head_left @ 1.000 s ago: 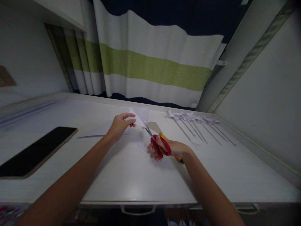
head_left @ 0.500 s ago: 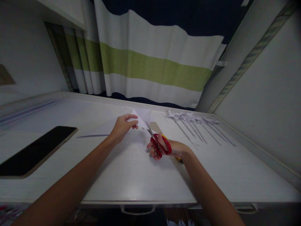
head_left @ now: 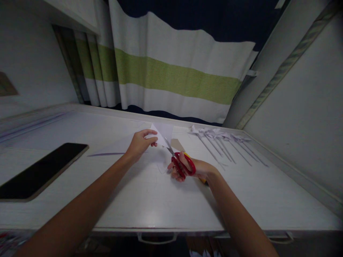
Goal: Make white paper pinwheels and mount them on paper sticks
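Observation:
My left hand [head_left: 142, 143] pinches a small white piece of paper [head_left: 160, 138] between thumb and fingers, holding it above the table. Closed around the red handles of a pair of scissors [head_left: 183, 165] is my right hand [head_left: 179, 173]. The scissors' blades point up and to the left and meet the paper's right edge, slightly apart. Under and beyond the hands lie more white sheets [head_left: 118, 145]. A yellow object [head_left: 203, 180] is mostly hidden beneath my right wrist, so its kind does not show.
Several rolled paper sticks with folded white heads [head_left: 214, 134] lie at the back right. A small grey-brown piece [head_left: 177, 145] rests behind the scissors. On the left is a dark-screened phone [head_left: 40, 171]. A striped curtain [head_left: 177, 78] hangs behind the white table [head_left: 150, 210].
The scissors' blades have shifted slightly at the paper's edge and look a little closer together. Both hands stay nearly in place.

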`<state>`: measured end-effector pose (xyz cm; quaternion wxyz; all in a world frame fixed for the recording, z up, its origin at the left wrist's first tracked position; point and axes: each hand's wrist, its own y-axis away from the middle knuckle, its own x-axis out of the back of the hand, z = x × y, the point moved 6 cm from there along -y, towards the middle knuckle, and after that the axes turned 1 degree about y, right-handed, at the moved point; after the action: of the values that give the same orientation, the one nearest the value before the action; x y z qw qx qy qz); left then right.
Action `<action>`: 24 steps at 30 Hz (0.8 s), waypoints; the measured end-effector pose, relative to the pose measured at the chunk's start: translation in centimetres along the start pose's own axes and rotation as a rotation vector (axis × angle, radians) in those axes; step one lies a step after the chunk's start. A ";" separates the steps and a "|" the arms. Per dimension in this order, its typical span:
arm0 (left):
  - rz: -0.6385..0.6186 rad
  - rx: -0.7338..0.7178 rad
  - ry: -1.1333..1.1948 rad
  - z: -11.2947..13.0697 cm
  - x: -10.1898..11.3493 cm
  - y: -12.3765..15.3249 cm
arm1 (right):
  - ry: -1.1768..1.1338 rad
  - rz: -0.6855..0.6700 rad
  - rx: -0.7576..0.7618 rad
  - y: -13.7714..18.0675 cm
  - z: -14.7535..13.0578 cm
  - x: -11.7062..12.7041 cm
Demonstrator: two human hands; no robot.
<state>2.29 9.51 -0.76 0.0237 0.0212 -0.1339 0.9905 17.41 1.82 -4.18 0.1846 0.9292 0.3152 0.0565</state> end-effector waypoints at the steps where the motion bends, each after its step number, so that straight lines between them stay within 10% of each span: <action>1: -0.001 -0.005 -0.004 0.0 0.0 0.0 | 0.000 0.000 0.000 0.0 0.1 0.1; 24: -0.002 -0.004 -0.060 -0.4 0.3 -0.1 | 0.051 0.036 0.085 -0.2 0.0 0.7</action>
<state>2.00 9.74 -1.05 0.0209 0.0510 -0.1366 0.9891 17.85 2.43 -4.30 0.1356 0.9400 0.3052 0.0702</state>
